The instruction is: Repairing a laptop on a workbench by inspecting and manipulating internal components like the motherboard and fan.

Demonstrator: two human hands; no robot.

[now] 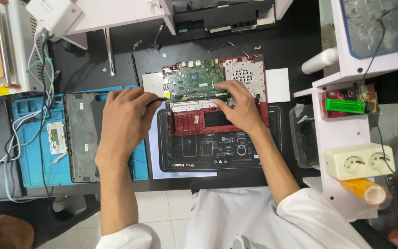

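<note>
Laptop chassis (194, 122), red and stripped open, lies at the centre of the frame on a black work mat (217, 152), its green circuit board (192, 80) bared along the upper edge with a perforated silver plate to the right of it. My right hand (240, 108) reaches in from the lower right, palm down, fingers spread flat and pressing on the chassis by the board. My left hand (124, 122) comes up from the lower left, curled and pinched around a thin black tool (155, 99) whose tip meets the board's left edge.
</note>
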